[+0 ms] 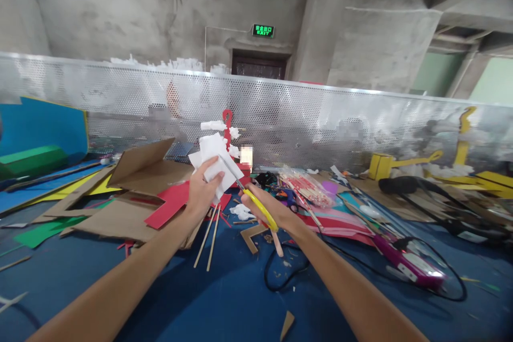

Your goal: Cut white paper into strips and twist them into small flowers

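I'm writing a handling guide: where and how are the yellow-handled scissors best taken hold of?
Probably by the yellow handle, from the near right, where the right hand holds it: the handle slants that way, while the blades point away and leftward, at the white paper.

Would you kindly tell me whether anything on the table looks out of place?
Yes, the blue table looks untidy: a black cord sprawls in loose loops, and one cardboard scrap lies apart from the cardboard pile.
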Tool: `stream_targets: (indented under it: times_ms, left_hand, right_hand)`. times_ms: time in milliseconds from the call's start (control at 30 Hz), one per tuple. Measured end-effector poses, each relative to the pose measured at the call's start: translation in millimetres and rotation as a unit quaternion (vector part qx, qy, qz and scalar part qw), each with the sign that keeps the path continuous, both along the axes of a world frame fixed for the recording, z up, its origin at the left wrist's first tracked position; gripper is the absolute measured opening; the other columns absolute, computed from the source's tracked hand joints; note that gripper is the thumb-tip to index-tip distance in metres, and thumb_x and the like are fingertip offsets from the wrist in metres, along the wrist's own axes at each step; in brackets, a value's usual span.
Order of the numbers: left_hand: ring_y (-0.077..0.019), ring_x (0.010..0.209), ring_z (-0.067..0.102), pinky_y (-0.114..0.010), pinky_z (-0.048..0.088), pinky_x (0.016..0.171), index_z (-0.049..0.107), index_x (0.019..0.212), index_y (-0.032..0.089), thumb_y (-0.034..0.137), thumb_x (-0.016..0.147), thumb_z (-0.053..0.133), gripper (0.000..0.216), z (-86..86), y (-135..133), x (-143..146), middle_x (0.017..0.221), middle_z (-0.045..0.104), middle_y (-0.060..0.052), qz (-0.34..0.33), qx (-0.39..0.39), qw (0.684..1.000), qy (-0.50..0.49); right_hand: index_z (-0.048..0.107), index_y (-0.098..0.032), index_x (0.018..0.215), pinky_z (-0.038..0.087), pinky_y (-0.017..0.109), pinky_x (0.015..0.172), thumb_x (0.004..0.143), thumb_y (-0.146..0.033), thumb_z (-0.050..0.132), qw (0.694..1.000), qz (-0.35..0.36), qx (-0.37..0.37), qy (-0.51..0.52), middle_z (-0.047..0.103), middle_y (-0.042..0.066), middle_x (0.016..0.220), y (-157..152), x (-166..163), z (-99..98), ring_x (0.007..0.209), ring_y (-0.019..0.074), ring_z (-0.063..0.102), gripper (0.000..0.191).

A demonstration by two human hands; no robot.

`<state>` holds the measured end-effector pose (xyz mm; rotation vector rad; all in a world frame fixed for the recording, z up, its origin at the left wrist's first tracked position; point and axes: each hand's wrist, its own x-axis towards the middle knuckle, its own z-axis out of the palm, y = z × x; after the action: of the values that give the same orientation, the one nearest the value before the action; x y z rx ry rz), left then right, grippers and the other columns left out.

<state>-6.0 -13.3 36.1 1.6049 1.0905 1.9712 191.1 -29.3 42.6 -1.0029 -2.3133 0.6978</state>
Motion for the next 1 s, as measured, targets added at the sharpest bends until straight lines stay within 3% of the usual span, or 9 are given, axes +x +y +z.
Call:
stream_targets:
  times_ms: [400,667,1000]
  left_hand:
    - [-0.0201,0.091,0.062,-0.029,0.051,0.073,0.059,0.121,0.019,0.028,0.076,0.063,0.046,2.4,-4,1,0.117,0.063,-0.006,0.005,-0.002,1.0,0.005]
    - [-0.0158,0.071,0.06,-0.024,0.048,0.059,0.064,0.113,0.018,0.035,0.08,0.057,0.038,-0.1,-2,-1,0.097,0.069,-0.004,0.036,-0.012,0.999,0.003]
    - [-0.0215,0.091,0.061,-0.031,0.049,0.08,0.064,0.113,0.019,0.034,0.079,0.061,0.037,1.0,-2,1,0.106,0.067,-0.005,0.045,0.004,0.998,0.05]
  right_hand:
    - [0.045,-0.018,0.088,0.033,0.017,0.034,0.088,-0.056,0.042,0.998,-0.054,0.001,0.025,0.046,-0.003,0.063,8,-4,-4.5,0.042,0.0064,0.043,0.038]
    - [0.044,-0.018,0.084,0.032,0.018,0.042,0.087,-0.05,0.046,0.998,-0.035,0.038,0.041,0.046,-0.004,0.063,0,-6,0.3,0.046,0.0064,0.041,0.032]
    - [0.044,-0.019,0.097,0.034,0.017,0.037,0.089,-0.056,0.039,0.998,-0.012,-0.002,0.055,0.043,-0.004,0.066,1,-5,-2.9,0.044,0.0058,0.039,0.039]
